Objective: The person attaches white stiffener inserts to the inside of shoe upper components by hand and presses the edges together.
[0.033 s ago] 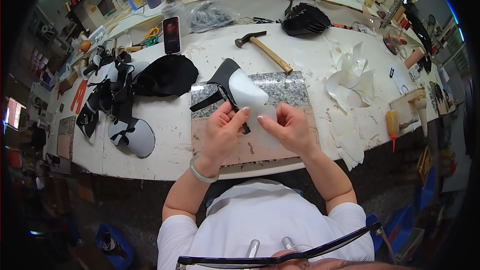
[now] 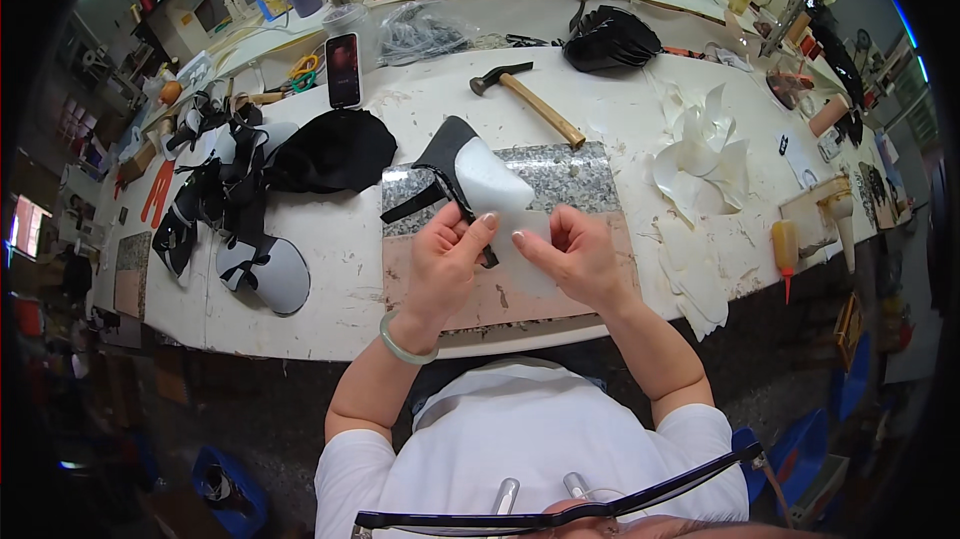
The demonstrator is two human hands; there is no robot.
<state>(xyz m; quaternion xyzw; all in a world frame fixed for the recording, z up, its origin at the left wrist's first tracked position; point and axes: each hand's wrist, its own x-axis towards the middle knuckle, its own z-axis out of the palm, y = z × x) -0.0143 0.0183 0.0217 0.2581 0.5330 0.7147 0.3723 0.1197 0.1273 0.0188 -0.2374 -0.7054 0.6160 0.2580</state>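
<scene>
My left hand is closed round a black strappy shoe upper with a smooth white piece on its face. One black strap sticks out to the left, and a dark end shows below the thumb. A thin whitish sheet hangs from the white piece between my hands. Thumb and curled fingers of my right hand pinch the edge of this sheet. Both hands are above a stone slab whose near part is covered by a pinkish-tan board.
Beyond the slab lies a hammer. At left are a pile of black strappy uppers, a black cloth-like piece and a propped phone. White peeled sheets and a yellow squeeze bottle lie at right.
</scene>
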